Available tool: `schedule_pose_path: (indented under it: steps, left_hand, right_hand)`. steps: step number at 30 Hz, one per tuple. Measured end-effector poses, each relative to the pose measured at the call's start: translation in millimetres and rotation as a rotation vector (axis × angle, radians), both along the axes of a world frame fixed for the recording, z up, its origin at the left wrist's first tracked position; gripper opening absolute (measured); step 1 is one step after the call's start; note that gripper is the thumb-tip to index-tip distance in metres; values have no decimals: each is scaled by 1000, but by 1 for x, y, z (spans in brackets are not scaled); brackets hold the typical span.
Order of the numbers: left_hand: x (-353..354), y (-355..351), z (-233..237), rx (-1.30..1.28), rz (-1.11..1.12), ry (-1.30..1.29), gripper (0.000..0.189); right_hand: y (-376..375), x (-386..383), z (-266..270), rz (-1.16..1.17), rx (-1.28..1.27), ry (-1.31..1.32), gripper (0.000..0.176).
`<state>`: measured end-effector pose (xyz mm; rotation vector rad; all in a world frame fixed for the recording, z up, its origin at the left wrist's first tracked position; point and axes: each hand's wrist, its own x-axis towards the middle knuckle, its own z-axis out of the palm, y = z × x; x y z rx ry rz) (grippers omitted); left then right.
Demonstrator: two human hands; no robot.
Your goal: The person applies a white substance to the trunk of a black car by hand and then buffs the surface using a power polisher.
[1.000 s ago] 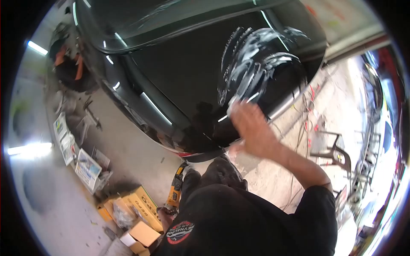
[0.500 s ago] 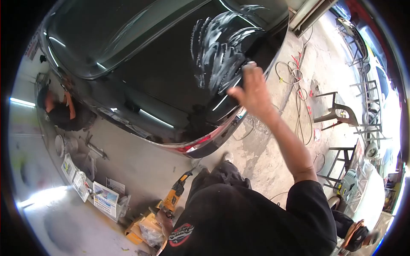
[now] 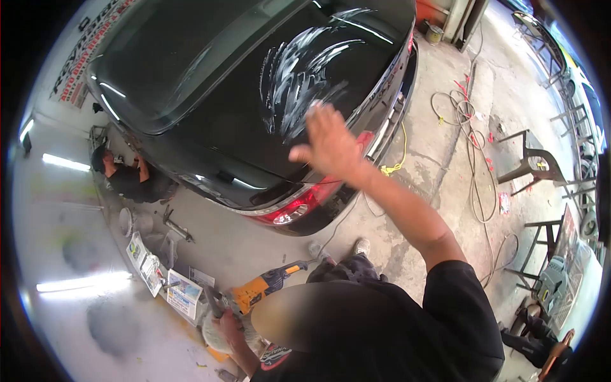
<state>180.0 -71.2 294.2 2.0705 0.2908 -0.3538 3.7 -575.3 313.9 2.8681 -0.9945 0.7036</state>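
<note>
Right hand point(image 3: 328, 143): open, fingers spread, palm flat on black trunk lid point(image 3: 254, 127), at the lower edge of white compound smears point(image 3: 296, 70). Left hand point(image 3: 228, 328): low, well apart from the right, closed on the head end of yellow polisher point(image 3: 267, 284), beside its whitish pad point(image 3: 213, 337). Second person point(image 3: 130, 178) crouches by the car's side.

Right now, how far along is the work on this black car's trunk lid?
Done: white streaks of compound cover part of the black trunk lid. In hand: the right hand lies flat at the streaks' edge; the left hand grips a whitish pad near the yellow polisher. Left: the streaks are not buffed out, and most of the lid is bare.
</note>
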Motion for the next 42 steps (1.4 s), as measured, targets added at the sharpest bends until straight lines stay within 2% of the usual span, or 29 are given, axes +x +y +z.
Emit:
schedule_pose_path:
  steps: [1, 3, 5, 6, 7, 9, 11, 13, 14, 16, 19, 20, 21, 24, 25, 26, 27, 29, 31, 33, 35, 36, 38, 39, 40, 41, 42]
  left_hand:
    - [-7, -6, 21, -24, -13, -12, 15]
    - [-23, -20, 60, -72, -43, -39, 16]
    - [-36, -27, 86, -101, -127, -138, 17]
    - [-44, -31, 99, -115, -168, -186, 18]
    - [-58, -39, 118, -123, -224, -181, 18]
    - [-76, -56, 156, -172, -327, -189, 18]
    - [-89, -71, 173, -169, -464, -351, 17]
    - [-106, -90, 193, -157, -590, -453, 16]
    - [-119, -103, 208, -138, -654, -473, 15]
    - [-135, -118, 226, -97, -771, -488, 18]
    - [-151, -138, 240, -41, -966, -498, 23]
    - [-147, -140, 234, -104, -1099, -613, 24]
    - [-152, -145, 238, -112, -1116, -613, 23]
    - [-160, -165, 242, -157, -1189, -639, 21]
    - [-155, -170, 236, -217, -1217, -590, 21]
    - [-152, -174, 230, -279, -1227, -545, 21]
    - [-148, -178, 227, -281, -1260, -514, 21]
    - [-143, -189, 215, -321, -1332, -520, 20]
    - [-148, -203, 207, -416, -1362, -525, 19]
    - [-153, -216, 204, -536, -1385, -480, 19]
    - [-153, -229, 205, -523, -1445, -480, 20]
    - [-153, -238, 206, -514, -1480, -481, 21]
    - [-153, -257, 197, -560, -1429, -522, 23]
    - [-153, -268, 194, -582, -1408, -539, 24]
    - [-151, -283, 197, -508, -1363, -467, 23]
    - [-149, -292, 194, -595, -1344, -399, 22]
    - [-146, -298, 185, -682, -1323, -327, 22]
  right_hand:
    - [25, 1, 2, 116, 101, -6, 100]
    - [40, 1, -16, 255, 84, -75, 97]
    - [16, -11, 8, 201, 127, -13, 90]
    - [0, -14, 12, 30, 95, -96, 79]
    - [-18, -22, 7, -43, 51, -204, 74]
    - [-18, -23, 20, 36, -36, -352, 72]
    - [11, -7, 22, 181, 40, -428, 69]
    - [36, 11, 30, 370, 267, -565, 63]
    - [47, 21, 38, 422, 476, -673, 63]
    - [56, 46, 43, 488, 787, -728, 69]
    - [75, 65, 48, 494, 1506, -811, 76]
    - [69, 73, 41, 704, 1841, -822, 76]
    - [71, 57, 55, 614, 2124, -859, 75]
    - [63, 30, 36, 656, 2371, -935, 69]
    - [67, 11, 44, 661, 2183, -933, 69]
    - [72, -7, 66, 514, 2008, -828, 67]
    - [63, -12, 58, 479, 1691, -649, 62]
    - [62, -22, 44, 232, 1594, -775, 59]
    - [48, -42, 38, 138, 1396, -765, 63]
    - [19, -65, 6, 45, 1275, -688, 67]
    - [4, -94, -26, 70, 1223, -752, 61]
    - [17, -117, -40, 143, 1030, -735, 55]
    - [53, -173, -59, 174, 1563, -954, 41]
    - [89, -195, -23, 40, 1078, -435, 50]
    - [103, -230, -63, 190, 1337, -635, 70]
    - [118, -264, -102, 320, 1612, -824, 92]
    - [134, -276, -111, 323, 1637, -768, 106]
